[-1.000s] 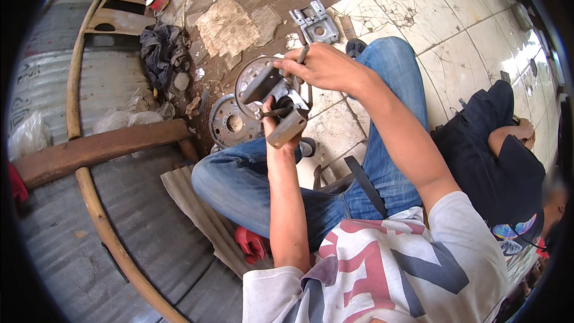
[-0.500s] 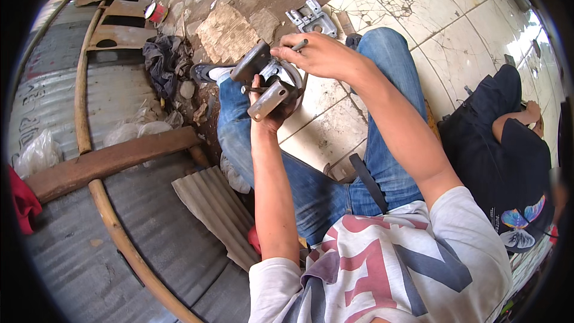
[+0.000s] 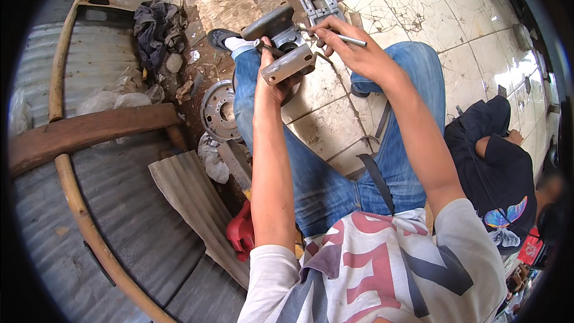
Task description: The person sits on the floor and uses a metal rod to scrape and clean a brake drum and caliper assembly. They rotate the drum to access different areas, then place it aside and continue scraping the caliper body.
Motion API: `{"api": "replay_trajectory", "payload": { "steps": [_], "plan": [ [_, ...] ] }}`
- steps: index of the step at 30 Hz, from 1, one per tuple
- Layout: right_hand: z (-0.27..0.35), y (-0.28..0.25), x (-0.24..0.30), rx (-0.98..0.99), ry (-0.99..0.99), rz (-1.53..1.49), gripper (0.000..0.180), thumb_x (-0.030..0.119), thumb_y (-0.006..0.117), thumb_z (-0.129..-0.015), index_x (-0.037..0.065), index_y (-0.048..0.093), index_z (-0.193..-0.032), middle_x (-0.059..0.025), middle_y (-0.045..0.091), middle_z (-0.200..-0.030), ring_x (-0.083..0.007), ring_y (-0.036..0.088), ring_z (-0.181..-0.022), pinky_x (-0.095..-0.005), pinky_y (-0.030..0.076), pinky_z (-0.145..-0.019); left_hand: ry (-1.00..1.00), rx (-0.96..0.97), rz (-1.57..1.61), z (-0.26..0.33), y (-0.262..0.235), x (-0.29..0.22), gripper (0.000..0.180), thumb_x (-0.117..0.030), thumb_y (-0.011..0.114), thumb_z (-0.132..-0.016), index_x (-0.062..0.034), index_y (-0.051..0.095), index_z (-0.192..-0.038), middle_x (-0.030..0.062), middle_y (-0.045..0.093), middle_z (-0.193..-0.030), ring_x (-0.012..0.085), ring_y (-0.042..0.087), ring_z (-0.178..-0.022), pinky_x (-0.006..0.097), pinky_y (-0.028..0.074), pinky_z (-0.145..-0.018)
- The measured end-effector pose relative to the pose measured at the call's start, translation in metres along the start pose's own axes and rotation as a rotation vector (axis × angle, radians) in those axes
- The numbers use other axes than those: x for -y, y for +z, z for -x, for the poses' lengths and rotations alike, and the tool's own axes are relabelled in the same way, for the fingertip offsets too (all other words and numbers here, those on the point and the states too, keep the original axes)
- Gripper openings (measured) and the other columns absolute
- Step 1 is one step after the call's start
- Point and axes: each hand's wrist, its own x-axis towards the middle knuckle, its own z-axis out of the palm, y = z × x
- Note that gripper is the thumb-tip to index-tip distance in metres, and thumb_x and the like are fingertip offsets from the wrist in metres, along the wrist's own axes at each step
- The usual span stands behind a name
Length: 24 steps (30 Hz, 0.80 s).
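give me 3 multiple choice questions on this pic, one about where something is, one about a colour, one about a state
1. Where does the round metal disc lie?
A. on the ground by the person's left leg
B. on the person's lap
C. on the wooden beam

2. What colour are the person's trousers?
A. black
B. blue
C. green

3. What is the left hand doing?
A. resting flat on the ground
B. hanging empty
C. gripping a grey metal part

Answers: 1 A, the disc sits on dirt beside the left leg. 2 B, they are blue denim. 3 C, its fingers close around the part while the right hand holds a thin metal rod.
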Motion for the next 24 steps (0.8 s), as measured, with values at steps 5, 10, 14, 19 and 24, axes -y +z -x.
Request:
{"api": "replay_trajectory", "payload": {
  "steps": [5,10,14,19,24],
  "plan": [
    [0.001,0.003,0.007,-0.074,-0.010,0.036,0.032,0.034,0.048,-0.098,0.007,0.059,-0.109,-0.0056,0.065,-0.092,-0.0143,0.059,-0.078,-0.0299,0.048,-0.071,0.046,-0.058,-0.062,-0.006,0.004,-0.004,0.071,-0.076,0.042,-0.083,-0.0102,0.060,-0.105,0.0063,0.066,-0.083,0.0209,0.066,-0.071,0.030,0.050,-0.053],
    [0.001,0.001,0.013,-0.107,0.091,0.088,0.035,0.036,0.047,-0.098,0.005,0.060,-0.108,-0.0068,0.065,-0.094,-0.0143,0.062,-0.082,-0.0300,0.048,-0.073,0.109,-0.053,-0.099,-0.004,0.005,0.000,0.074,-0.077,0.042,-0.082,-0.0101,0.060,-0.105,0.0068,0.067,-0.084,0.0201,0.067,-0.071,0.031,0.053,-0.057],
    [0.008,-0.001,0.018,-0.107,0.110,0.094,0.038,0.038,0.047,-0.098,0.005,0.062,-0.108,-0.0084,0.066,-0.088,-0.0148,0.062,-0.084,-0.0293,0.047,-0.074,0.065,0.003,-0.100,0.005,-0.002,0.005,0.068,-0.068,0.041,-0.089,-0.0067,0.057,-0.114,0.0083,0.064,-0.093,0.0192,0.066,-0.078,0.034,0.056,-0.068],
    [0.023,-0.001,0.013,-0.171,0.039,0.126,0.034,0.030,0.049,-0.098,0.002,0.065,-0.106,-0.0099,0.066,-0.082,-0.0129,0.061,-0.079,-0.0269,0.046,-0.070,0.186,-0.138,-0.634,-0.005,-0.017,0.015,0.076,-0.058,0.024,-0.097,0.0063,0.062,-0.109,0.0227,0.066,-0.103,0.0309,0.063,-0.099,0.040,0.045,-0.091],
    [0.035,0.007,0.030,-0.168,-0.059,0.099,0.030,0.024,0.051,-0.097,-0.002,0.066,-0.100,-0.0105,0.067,-0.082,-0.0142,0.064,-0.077,-0.0266,0.049,-0.068,0.274,-0.216,-0.988,0.005,-0.007,0.009,0.081,-0.066,0.025,-0.093,0.0030,0.067,-0.098,0.0307,0.063,-0.092,0.0414,0.059,-0.101,0.041,0.043,-0.090]
  ]
}}
